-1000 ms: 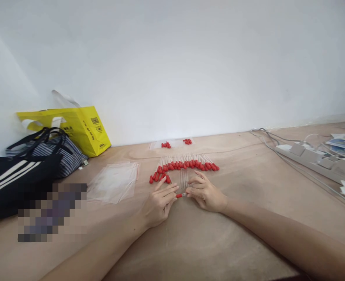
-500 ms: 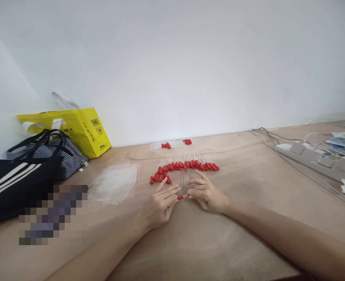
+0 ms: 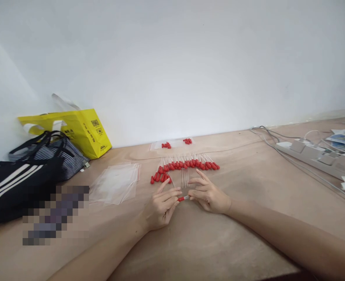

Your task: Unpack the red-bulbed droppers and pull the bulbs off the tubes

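Note:
Between thumb and fingertips, my left hand [image 3: 163, 205] pinches a red rubber dropper bulb [image 3: 181, 199]. My right hand [image 3: 209, 195] grips the clear glass dropper tube [image 3: 186, 197], whose end meets the bulb; most of the tube is hidden by the fingers. Just beyond my hands lie several bare glass tubes [image 3: 184, 178]. Behind them is a curved row of droppers with red bulbs [image 3: 186, 164], their tubes pointing away from me. A shorter row of red-bulbed droppers [image 3: 160, 178] lies close to my left fingertips.
Loose red bulbs [image 3: 166, 145] rest on a clear bag near the wall. Flat zip bags [image 3: 114, 183] are spread at left. A black bag [image 3: 20, 187] and a yellow bag [image 3: 93, 132] stand farther left. A power strip [image 3: 315, 156] with cables lies at right.
Both hands keep their hold on the bulb and tube, shifting only very slightly in view. The rows of droppers look unchanged.

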The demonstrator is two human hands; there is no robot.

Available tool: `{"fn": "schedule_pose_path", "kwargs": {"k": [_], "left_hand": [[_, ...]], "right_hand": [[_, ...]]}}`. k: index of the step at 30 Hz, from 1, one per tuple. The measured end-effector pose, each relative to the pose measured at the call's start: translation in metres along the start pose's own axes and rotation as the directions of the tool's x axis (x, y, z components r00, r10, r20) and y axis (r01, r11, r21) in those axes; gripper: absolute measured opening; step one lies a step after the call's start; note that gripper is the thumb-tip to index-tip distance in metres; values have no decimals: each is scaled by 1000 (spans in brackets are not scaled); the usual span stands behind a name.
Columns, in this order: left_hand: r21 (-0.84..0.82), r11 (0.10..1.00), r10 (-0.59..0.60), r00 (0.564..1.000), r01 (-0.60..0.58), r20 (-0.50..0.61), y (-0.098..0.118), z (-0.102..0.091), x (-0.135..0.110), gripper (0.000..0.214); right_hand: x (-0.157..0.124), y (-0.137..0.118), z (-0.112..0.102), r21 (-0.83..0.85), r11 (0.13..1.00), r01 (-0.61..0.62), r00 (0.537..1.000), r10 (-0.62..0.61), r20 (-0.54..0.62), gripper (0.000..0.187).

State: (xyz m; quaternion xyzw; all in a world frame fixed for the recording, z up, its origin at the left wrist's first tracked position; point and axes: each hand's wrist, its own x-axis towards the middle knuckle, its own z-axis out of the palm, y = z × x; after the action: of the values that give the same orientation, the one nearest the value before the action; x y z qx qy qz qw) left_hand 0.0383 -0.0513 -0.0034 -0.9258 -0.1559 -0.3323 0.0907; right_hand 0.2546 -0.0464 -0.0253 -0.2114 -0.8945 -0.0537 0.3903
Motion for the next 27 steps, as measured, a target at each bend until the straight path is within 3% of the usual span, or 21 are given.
{"fn": "schedule_pose_path", "kwargs": {"k": [14, 17, 21, 24, 25, 27], "left_hand": [[-54, 997, -49, 998, 50, 25, -3, -4, -2, 20], [-41, 992, -116, 993, 116, 4, -8, -5, -9, 18], [6, 970, -242, 970, 243, -22, -11, -4, -9, 16], [53, 897, -434, 897, 439, -82, -19, -7, -5, 20], [65, 849, -517, 850, 524, -96, -24, -9, -3, 20], [87, 710, -694, 715, 699, -84, -37, -17, -1, 20]], "right_hand": [[-2, 1, -1, -22, 998, -53, 998, 53, 15, 20], [-6, 7, -3, -33, 987, -155, 988, 155, -30, 19], [-8, 13, -2, -26, 922, -387, 922, 386, -31, 21], [-9, 19, 3, -7, 874, -486, 871, 484, -80, 26], [-9, 22, 5, -15, 864, -503, 861, 500, -99, 28], [-8, 26, 11, -47, 849, -527, 847, 519, -118, 33]]}}
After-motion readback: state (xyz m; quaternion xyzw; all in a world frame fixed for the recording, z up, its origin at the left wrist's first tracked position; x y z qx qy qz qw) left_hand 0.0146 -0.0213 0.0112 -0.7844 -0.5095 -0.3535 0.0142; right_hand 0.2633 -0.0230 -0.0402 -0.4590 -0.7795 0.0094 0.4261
